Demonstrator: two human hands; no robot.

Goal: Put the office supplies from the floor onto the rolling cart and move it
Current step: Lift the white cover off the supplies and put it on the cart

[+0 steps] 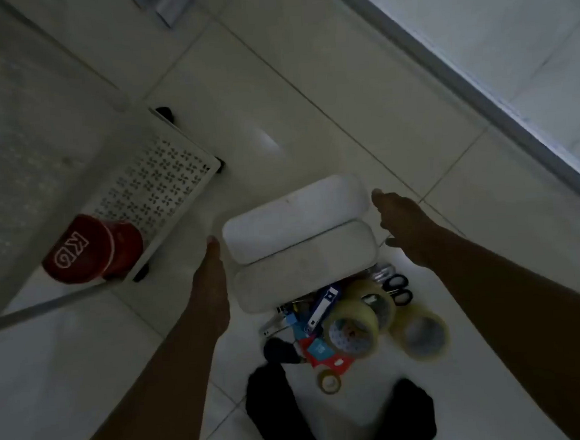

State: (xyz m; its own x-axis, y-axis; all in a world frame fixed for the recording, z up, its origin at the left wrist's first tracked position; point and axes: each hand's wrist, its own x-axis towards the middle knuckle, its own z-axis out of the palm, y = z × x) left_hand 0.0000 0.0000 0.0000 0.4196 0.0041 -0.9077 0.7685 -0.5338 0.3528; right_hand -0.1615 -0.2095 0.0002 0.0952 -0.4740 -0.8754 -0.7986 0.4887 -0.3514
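Note:
Two white rounded boxes lie side by side on the tiled floor, the far box (293, 216) and the near box (302, 270). My left hand (211, 273) hangs beside their left ends, fingers straight, holding nothing. My right hand (404, 225) is by their right ends, also holding nothing. Just below the boxes lies a heap of supplies: two large tape rolls (353, 328) (422, 334), a small tape roll (329, 382), black-handled scissors (398, 289), blue and red packets (317, 315). The white perforated rolling cart (156, 188) stands at the left, with a red cap (90, 249) on its lower shelf.
My feet in black socks (281, 416) stand at the bottom of the view, close to the heap. A glass door frame (471, 80) runs diagonally along the upper right. The cart's upper shelf (11, 136) blurs across the left edge.

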